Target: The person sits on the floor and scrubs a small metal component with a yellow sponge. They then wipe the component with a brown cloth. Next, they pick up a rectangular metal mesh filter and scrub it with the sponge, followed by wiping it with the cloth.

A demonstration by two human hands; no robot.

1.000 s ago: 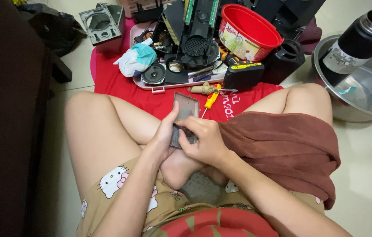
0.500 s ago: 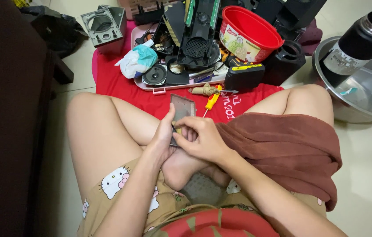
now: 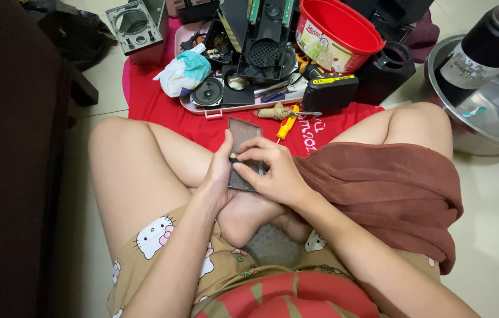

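Grey flat panel (image 3: 242, 147) held over crossed legs, just below red cloth (image 3: 161, 103). Left hand (image 3: 219, 176) grasps panel's left edge; right hand (image 3: 273, 171) pinches tiny pale piece against panel face.

Risk: tiny piece may slip from fingertips, get lost in brown towel (image 3: 391, 188) folds.

Containers, head view: pink tray (image 3: 202, 109) on cloth holds speaker parts; red bucket (image 3: 338, 32) above cloth, contents unclear; steel basin (image 3: 485, 118) right of cloth holds dark flask (image 3: 485, 41).
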